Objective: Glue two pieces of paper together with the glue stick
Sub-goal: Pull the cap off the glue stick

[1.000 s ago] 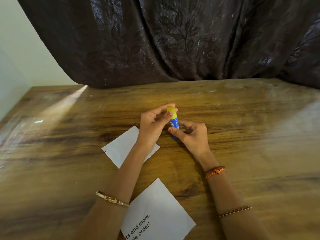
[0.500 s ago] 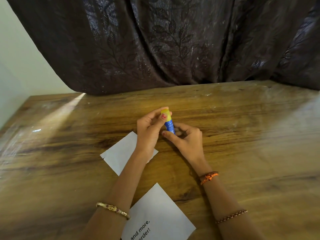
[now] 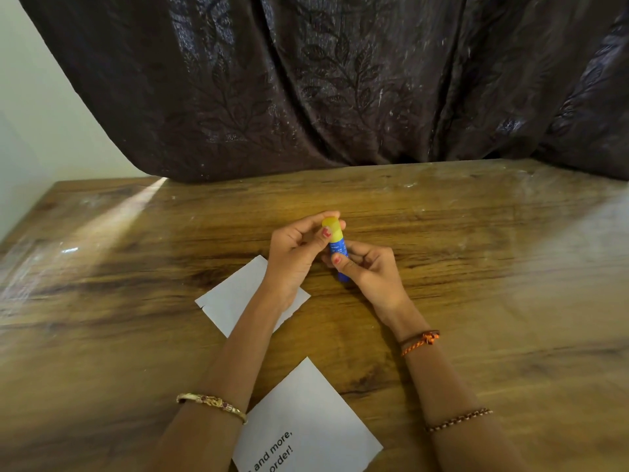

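Glue stick [image 3: 337,248] sits upright, tilted slightly, held above the wooden table [image 3: 476,267] between both hands near the middle of the scene. Its body is blue and its yellow cap [image 3: 331,227] is on top. The left hand [image 3: 294,255] pinches the cap between thumb and curled fingers, the thumbnail lying against the yellow plastic. The right hand [image 3: 369,272] grips the blue barrel lower down, thumb across the front and fingers wrapped behind, so both hands are closed on the stick and touch each other around it. Whether the cap is seated or partly lifted cannot be told.

Below the left wrist lies a blank white paper [image 3: 235,298], flat on the table and partly covered by the forearm. Nearer the camera, between the two forearms, lies a second white paper with printed words [image 3: 306,424], well apart from the first. A gold bangle [image 3: 211,401] circles the left forearm; an orange thread band [image 3: 420,340] and a beaded bracelet [image 3: 457,420] sit on the right. A dark leaf-patterned curtain [image 3: 340,80] hangs behind the table's far edge.
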